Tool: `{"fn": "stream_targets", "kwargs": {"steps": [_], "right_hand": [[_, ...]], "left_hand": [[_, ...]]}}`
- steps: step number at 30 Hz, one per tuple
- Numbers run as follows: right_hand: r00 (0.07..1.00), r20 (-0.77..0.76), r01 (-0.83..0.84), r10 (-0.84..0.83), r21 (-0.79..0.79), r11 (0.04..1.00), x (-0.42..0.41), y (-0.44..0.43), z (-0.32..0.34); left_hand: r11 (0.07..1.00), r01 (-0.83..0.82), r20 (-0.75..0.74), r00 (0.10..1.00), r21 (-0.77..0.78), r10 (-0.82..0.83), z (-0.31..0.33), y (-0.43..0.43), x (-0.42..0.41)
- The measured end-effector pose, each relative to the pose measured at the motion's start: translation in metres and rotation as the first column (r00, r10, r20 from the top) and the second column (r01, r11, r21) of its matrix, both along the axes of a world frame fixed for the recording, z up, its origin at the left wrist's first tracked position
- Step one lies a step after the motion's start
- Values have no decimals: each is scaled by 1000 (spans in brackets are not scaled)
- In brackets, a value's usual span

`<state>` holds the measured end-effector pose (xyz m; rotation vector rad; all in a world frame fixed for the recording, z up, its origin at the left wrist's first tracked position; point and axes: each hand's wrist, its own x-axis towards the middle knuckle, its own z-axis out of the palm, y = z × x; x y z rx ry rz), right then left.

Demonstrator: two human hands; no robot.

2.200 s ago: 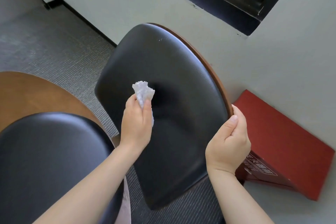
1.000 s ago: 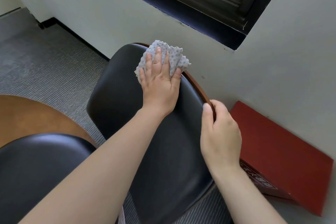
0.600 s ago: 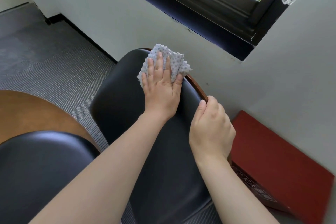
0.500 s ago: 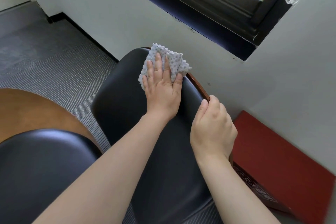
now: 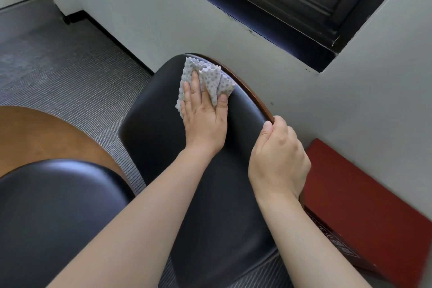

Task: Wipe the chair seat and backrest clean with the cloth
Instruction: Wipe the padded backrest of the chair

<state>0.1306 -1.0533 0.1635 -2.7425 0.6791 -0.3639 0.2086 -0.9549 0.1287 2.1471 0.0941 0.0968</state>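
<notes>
Now the left hand presses the cloth under straight, close-set fingers onto the backrest top; the right hand curls its fingers round the rim, a red box beyond them, contents hidden.

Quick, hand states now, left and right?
Left hand: open, pressing dotted grey cloth flat on black padded backrest.
Right hand: gripping backrest's brown wooden rim.

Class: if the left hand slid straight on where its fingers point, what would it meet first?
The left hand, pressing the cloth, would probably reach the brown rim atop the backrest first; the wall lies beyond, depth unclear.
</notes>
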Motion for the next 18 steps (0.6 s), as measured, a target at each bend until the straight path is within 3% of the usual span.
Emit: {"fn": "stream_targets", "kwargs": {"steps": [11,18], "right_hand": [[1000,-6,-4,4,-26,1000,1,-1,-4],[1000,15,-15,15,-34,999,0,-5,-7]], "left_hand": [[992,-82,-100,992,-95,73,-68,36,-27],[990,-124,-195,975,-61,110,-123,64,-47]]}}
